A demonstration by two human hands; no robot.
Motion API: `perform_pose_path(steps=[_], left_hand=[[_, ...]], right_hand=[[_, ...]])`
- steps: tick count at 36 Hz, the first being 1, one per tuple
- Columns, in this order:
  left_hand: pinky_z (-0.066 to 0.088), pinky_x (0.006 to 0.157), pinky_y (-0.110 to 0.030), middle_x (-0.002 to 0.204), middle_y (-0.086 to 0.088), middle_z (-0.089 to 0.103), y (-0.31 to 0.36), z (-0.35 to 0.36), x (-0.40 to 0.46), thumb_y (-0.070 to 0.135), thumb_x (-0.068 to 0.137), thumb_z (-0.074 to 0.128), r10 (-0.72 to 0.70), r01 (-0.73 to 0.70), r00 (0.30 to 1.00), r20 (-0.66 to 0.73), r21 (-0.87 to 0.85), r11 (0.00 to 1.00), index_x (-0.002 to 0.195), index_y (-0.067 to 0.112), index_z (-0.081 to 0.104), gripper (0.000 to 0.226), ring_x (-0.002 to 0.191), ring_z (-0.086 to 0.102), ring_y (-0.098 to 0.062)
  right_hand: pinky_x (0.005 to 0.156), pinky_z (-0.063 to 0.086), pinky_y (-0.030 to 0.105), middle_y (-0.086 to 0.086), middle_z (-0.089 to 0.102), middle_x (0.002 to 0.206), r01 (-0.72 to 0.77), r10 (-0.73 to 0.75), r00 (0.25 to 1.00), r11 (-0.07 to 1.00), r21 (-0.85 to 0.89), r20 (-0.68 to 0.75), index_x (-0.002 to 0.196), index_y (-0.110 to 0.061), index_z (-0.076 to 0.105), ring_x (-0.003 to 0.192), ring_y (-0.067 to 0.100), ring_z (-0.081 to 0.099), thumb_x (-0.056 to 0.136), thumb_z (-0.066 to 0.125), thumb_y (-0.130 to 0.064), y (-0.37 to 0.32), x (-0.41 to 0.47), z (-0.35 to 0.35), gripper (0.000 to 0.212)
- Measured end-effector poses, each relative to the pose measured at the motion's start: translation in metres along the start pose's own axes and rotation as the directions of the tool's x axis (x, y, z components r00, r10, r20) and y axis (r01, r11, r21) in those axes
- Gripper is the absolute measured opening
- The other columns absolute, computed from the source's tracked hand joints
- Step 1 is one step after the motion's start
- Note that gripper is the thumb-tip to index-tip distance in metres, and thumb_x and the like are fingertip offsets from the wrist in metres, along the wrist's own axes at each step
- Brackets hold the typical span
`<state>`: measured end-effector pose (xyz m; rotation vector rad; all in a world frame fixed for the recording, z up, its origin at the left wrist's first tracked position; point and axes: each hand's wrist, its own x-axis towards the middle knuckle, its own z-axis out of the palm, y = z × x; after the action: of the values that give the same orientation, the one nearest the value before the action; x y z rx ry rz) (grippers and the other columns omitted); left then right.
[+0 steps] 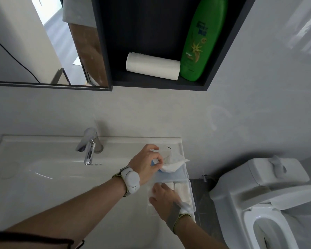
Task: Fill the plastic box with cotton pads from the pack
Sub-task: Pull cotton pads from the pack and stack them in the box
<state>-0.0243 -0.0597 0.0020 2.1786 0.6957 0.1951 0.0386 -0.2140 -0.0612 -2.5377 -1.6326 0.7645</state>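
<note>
A clear plastic box (pixel 190 193) lies on the right rim of the sink, holding rows of white cotton pads (pixel 180 190). Its open lid (pixel 176 174) lies just behind it. Further back, my left hand (pixel 145 164) grips the crumpled pack (pixel 169 152), with white cotton pads (pixel 172 165) spilling out of the pack's opening over the lid. My right hand (pixel 164 200) rests on the pads inside the box, fingers spread and pressing down. Its palm side is hidden from view.
A chrome tap (pixel 88 146) stands behind the white basin (pixel 61 177). A toilet (pixel 269 203) sits to the right, below the sink edge. Overhead, a dark shelf (pixel 210 76) holds a paper roll (pixel 153 66) and a green bottle (pixel 199 40), beside a mirror (pixel 43 42).
</note>
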Motion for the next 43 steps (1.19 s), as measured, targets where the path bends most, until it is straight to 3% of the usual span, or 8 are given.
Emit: perform_pose_path(steps=[3,7,16,21,27,33,39,43], left_hand=[[0.048,0.091,-0.034,0.132,0.018,0.041,-0.002,0.0,-0.001,0.031,0.087,0.067,-0.004,0.004,1.0,0.003,-0.006,1.0,0.081,0.039,0.063,0.011,0.107,0.054,-0.004],[0.048,0.09,-0.034,0.132,0.02,0.041,-0.003,-0.001,-0.001,0.032,0.086,0.067,-0.016,0.016,1.0,-0.001,-0.013,1.0,0.08,0.04,0.063,0.012,0.107,0.055,-0.005],[0.049,0.089,-0.034,0.132,0.02,0.04,-0.003,0.002,0.001,0.033,0.087,0.067,-0.009,0.009,1.0,0.01,-0.002,1.0,0.078,0.043,0.06,0.015,0.104,0.055,-0.004],[0.05,0.089,-0.035,0.131,0.021,0.04,-0.001,0.002,0.002,0.032,0.087,0.066,-0.002,0.002,1.0,0.004,0.005,1.0,0.079,0.042,0.061,0.013,0.105,0.054,-0.004],[0.049,0.09,-0.036,0.132,0.02,0.04,-0.003,0.002,0.002,0.032,0.087,0.066,-0.013,0.013,1.0,0.005,0.01,1.0,0.082,0.039,0.064,0.009,0.104,0.056,-0.005],[0.049,0.092,-0.037,0.133,0.019,0.04,-0.003,0.002,0.002,0.031,0.088,0.066,-0.005,0.005,1.0,0.015,0.002,1.0,0.083,0.038,0.064,0.009,0.109,0.054,-0.005],[0.048,0.091,-0.035,0.134,0.018,0.04,-0.001,0.003,0.002,0.03,0.089,0.066,-0.004,0.004,1.0,0.023,0.002,1.0,0.083,0.039,0.063,0.011,0.108,0.054,-0.006],[0.048,0.091,-0.034,0.134,0.018,0.04,-0.001,0.001,0.001,0.03,0.089,0.066,-0.003,0.003,1.0,0.019,0.0,1.0,0.083,0.038,0.064,0.01,0.108,0.053,-0.005]], right_hand=[[0.079,0.05,0.035,-0.004,0.057,0.097,-0.05,0.056,0.998,0.983,0.176,-0.03,0.1,-0.021,0.054,0.088,0.021,0.058,0.087,0.052,-0.045,0.002,-0.002,-0.01,0.027],[0.077,0.05,0.025,-0.008,0.064,0.088,-0.13,0.179,0.976,0.933,0.335,-0.122,0.099,-0.024,0.063,0.078,0.011,0.059,0.09,0.058,-0.036,0.021,-0.006,-0.025,0.017],[0.08,0.047,0.024,-0.006,0.065,0.097,-0.301,0.32,0.947,0.911,0.283,-0.023,0.108,-0.025,0.062,0.094,0.016,0.061,0.087,0.06,-0.045,0.03,-0.005,-0.026,0.029],[0.069,0.044,0.027,-0.006,0.057,0.082,-0.302,0.306,0.952,0.914,0.272,0.027,0.081,-0.021,0.056,0.077,0.017,0.053,0.086,0.06,-0.043,0.027,-0.005,-0.025,0.023],[0.077,0.053,0.032,-0.009,0.062,0.079,-0.302,0.314,0.949,0.878,0.373,0.028,0.079,-0.024,0.06,0.075,0.013,0.059,0.088,0.058,-0.042,0.031,-0.004,-0.021,0.019],[0.071,0.049,0.03,-0.006,0.059,0.064,-0.336,0.329,0.938,0.774,0.537,0.113,0.063,-0.022,0.058,0.064,0.014,0.055,0.086,0.064,-0.03,0.03,-0.001,-0.027,0.025],[0.068,0.056,0.033,-0.004,0.067,0.063,-0.384,0.355,0.921,0.744,0.548,0.162,0.061,-0.02,0.061,0.058,0.012,0.058,0.083,0.067,-0.03,0.022,0.0,-0.026,0.025],[0.07,0.055,0.031,-0.004,0.069,0.073,-0.377,0.361,0.924,0.81,0.45,0.126,0.07,-0.024,0.059,0.071,0.014,0.064,0.078,0.069,-0.042,0.02,-0.003,-0.024,0.022]])
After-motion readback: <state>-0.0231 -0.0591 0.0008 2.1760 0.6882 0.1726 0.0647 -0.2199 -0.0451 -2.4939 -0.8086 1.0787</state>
